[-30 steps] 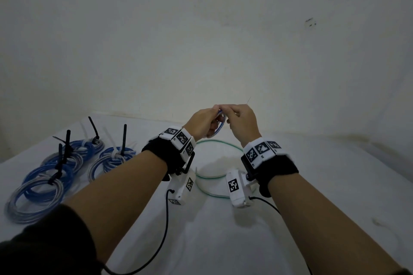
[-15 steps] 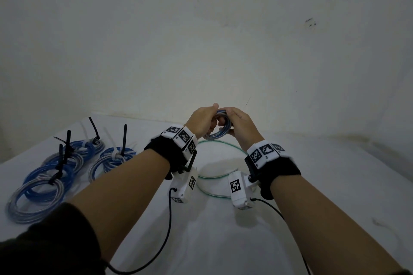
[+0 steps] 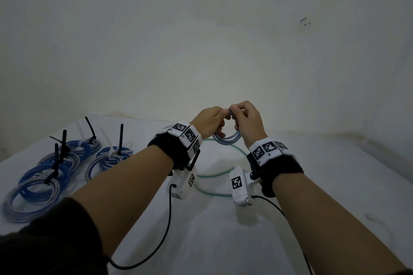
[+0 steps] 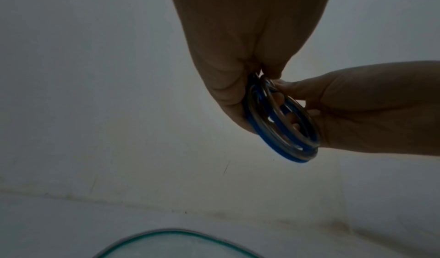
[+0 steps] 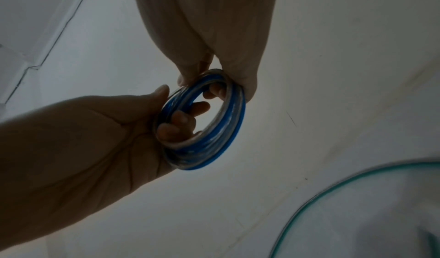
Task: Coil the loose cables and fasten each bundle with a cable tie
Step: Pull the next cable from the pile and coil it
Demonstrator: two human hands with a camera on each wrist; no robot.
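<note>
A small coil of blue and clear cable [image 3: 226, 139] [image 4: 283, 128] [image 5: 209, 122] hangs in the air between both hands, above the white table [image 3: 223, 230]. My left hand [image 3: 211, 121] holds its left side, with fingers curled through the ring. My right hand [image 3: 245, 118] pinches the coil's top between thumb and fingertips. A loose green cable [image 3: 214, 174] [image 4: 176, 237] [image 5: 333, 196] lies in a wide loop on the table under the wrists. No cable tie shows on the held coil.
Several blue and clear coils [image 3: 44, 176], fastened with black and white cable ties [image 3: 63, 147], lie at the table's left. A pale wall [image 3: 201, 40] stands close behind the table. Black camera cords [image 3: 165, 230] trail from both wrists.
Both hands rose a little and shifted right. The coil, held low between the palms half a second ago, now hangs from a pinch at its top.
</note>
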